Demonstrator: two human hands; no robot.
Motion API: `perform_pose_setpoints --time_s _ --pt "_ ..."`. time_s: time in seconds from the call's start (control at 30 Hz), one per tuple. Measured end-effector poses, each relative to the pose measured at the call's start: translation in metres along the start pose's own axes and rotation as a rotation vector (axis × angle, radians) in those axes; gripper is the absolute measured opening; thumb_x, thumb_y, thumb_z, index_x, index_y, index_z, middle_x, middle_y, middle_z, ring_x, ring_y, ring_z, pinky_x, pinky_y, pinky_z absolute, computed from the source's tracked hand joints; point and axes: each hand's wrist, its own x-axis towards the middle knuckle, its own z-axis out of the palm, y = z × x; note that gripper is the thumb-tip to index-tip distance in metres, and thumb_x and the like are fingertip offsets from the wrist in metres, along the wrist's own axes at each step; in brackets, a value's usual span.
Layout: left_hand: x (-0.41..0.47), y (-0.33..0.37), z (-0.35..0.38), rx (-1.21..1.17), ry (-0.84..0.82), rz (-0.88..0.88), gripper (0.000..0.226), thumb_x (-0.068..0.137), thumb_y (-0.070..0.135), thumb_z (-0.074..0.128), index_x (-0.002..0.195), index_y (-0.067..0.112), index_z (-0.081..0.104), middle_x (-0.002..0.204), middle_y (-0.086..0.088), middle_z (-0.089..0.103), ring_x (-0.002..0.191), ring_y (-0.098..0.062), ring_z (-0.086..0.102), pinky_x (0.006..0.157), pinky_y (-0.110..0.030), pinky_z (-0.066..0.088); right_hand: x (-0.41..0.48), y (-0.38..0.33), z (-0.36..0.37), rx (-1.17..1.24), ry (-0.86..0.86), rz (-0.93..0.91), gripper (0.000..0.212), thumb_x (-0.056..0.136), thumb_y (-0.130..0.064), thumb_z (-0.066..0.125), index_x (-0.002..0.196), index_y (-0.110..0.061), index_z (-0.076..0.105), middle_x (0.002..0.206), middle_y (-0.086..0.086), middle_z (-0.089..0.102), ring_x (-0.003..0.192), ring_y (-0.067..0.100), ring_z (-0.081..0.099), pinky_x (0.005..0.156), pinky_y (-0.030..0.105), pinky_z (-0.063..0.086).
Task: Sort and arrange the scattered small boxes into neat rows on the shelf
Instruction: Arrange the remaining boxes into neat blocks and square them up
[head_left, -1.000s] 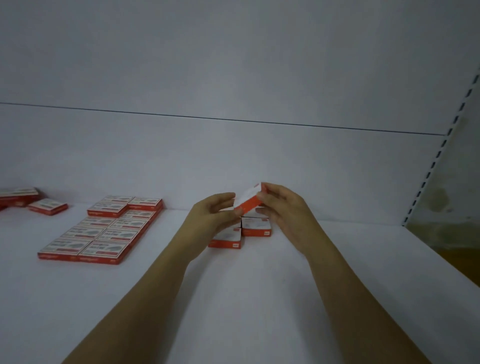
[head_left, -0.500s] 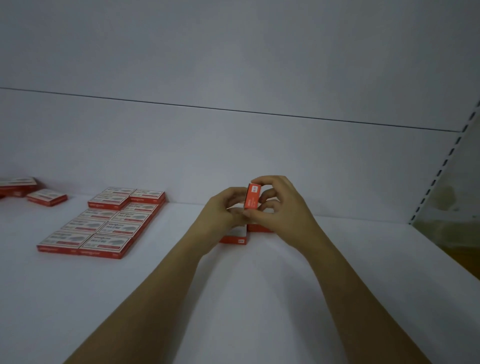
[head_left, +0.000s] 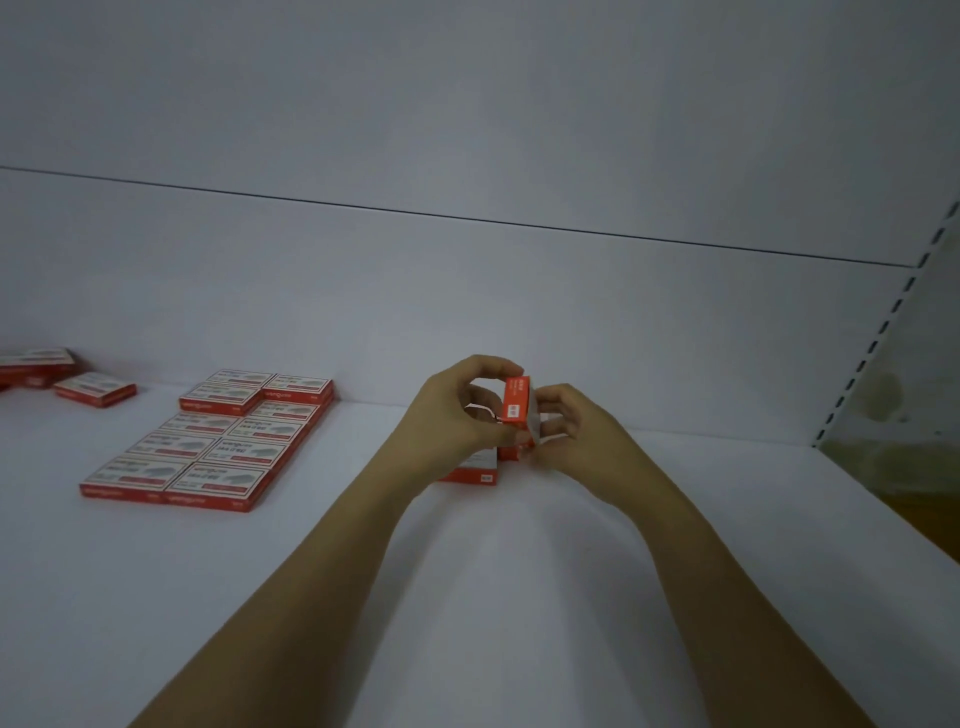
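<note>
Boxes on this white shelf are partly hard to see: two small red-and-white ones lie flat under the person's hands, mostly covered by the fingers and wrists, so only a red front edge and a strip of white top show. At the far left another few boxes sit loose near the back wall, one of them cut off by the edge of the view, and their print is too dim and small to read.

The shelf itself holds a tidy block of flat boxes left of centre, laid in two columns touching side by side, with what looks like a doubled layer at the back end.

Above the hidden pair, a single small red box is held upright off the shelf, its narrow labelled face toward me. The left hand curls around it, forefinger arched over the top and thumb low at its bottom corner. The right hand presses its fingertips against the box's right side, fingers bent and closed in on it.
</note>
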Motion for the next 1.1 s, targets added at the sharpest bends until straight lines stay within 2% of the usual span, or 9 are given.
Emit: perform_pose_setpoints --time_s 0.1,0.2,0.37,0.5,0.6,0.73,0.83,0.97,1.1 --pt "0.001 -0.002 0.001 0.045 0.025 0.051 0.049 0.066 -0.004 0.079 0.102 0.022 0.06 0.1 0.006 0.064 0.084 -0.011 0.062 0.072 -0.025 0.058 0.0 -0.002 0.001 -0.025 0.118 -0.012 0.046 0.069 -0.006 0.077 0.098 -0.033 0.053 0.103 -0.003 0.063 0.092 0.015 0.064 0.074 0.029 0.056" --pt "0.003 -0.008 0.003 0.239 0.126 0.11 0.044 0.073 0.0 0.074 0.106 0.02 0.052 0.113 0.003 0.059 0.098 -0.015 0.059 0.073 -0.015 0.055 -0.002 -0.009 0.003 -0.089 0.287 -0.107 0.045 0.073 0.002 0.071 0.098 -0.029 0.049 0.102 -0.001 0.058 0.087 0.011 0.062 0.06 0.015 0.054" --pt "0.003 -0.018 0.01 0.547 0.333 0.349 0.043 0.076 -0.008 0.063 0.112 0.011 0.052 0.116 -0.003 0.054 0.098 -0.014 0.05 0.075 0.002 0.04 -0.008 -0.018 0.013 -0.267 0.432 -0.362 0.043 0.074 0.008 0.068 0.099 -0.019 0.046 0.109 -0.004 0.041 0.089 0.008 0.054 0.06 0.003 0.047" --pt "0.002 -0.021 0.015 0.601 0.468 0.485 0.042 0.072 -0.017 0.063 0.106 0.005 0.052 0.11 -0.013 0.056 0.094 -0.026 0.055 0.084 -0.004 0.037 -0.008 -0.018 0.017 -0.383 0.542 -0.533 0.039 0.072 0.01 0.069 0.103 -0.004 0.052 0.113 0.008 0.046 0.098 0.011 0.051 0.071 0.002 0.047" --pt "0.002 -0.021 0.015 0.617 0.5 0.542 0.048 0.069 -0.017 0.066 0.105 0.008 0.049 0.107 -0.015 0.058 0.091 -0.028 0.057 0.086 -0.012 0.038 -0.006 -0.016 0.017 -0.415 0.565 -0.577 0.042 0.072 0.01 0.07 0.108 -0.003 0.052 0.117 0.013 0.048 0.102 0.017 0.052 0.079 0.007 0.05" --pt "0.007 -0.026 0.01 0.635 0.432 0.498 0.053 0.071 -0.006 0.073 0.111 0.016 0.046 0.114 -0.01 0.054 0.1 -0.024 0.054 0.084 -0.01 0.044 -0.001 -0.01 0.012 -0.449 0.496 -0.52 0.049 0.077 0.004 0.069 0.119 -0.01 0.05 0.128 0.006 0.044 0.114 0.018 0.048 0.08 0.0 0.045" --pt "0.01 -0.026 0.002 0.582 0.332 0.33 0.049 0.073 0.007 0.077 0.117 0.011 0.055 0.117 -0.005 0.054 0.106 -0.019 0.051 0.082 -0.001 0.038 -0.001 -0.008 0.004 -0.489 0.41 -0.425 0.053 0.079 -0.004 0.07 0.126 -0.016 0.051 0.126 -0.001 0.045 0.111 0.013 0.046 0.076 -0.002 0.042" --pt "0.009 -0.033 -0.007 0.646 0.142 0.086 0.058 0.072 0.021 0.079 0.125 0.02 0.056 0.12 0.001 0.051 0.111 -0.018 0.049 0.091 -0.019 0.04 -0.003 -0.004 -0.004 -0.442 0.252 -0.172 0.051 0.075 -0.007 0.074 0.122 -0.018 0.057 0.113 -0.003 0.054 0.081 -0.001 0.053 0.066 0.0 0.041" --pt "0.005 -0.03 -0.014 0.628 0.109 -0.085 0.062 0.071 0.03 0.08 0.126 0.023 0.053 0.119 -0.001 0.047 0.113 -0.019 0.047 0.089 -0.024 0.041 -0.007 0.001 -0.015 -0.477 0.146 0.023 0.049 0.069 -0.009 0.079 0.115 -0.018 0.062 0.11 -0.002 0.059 0.081 0.008 0.059 0.066 0.007 0.041"
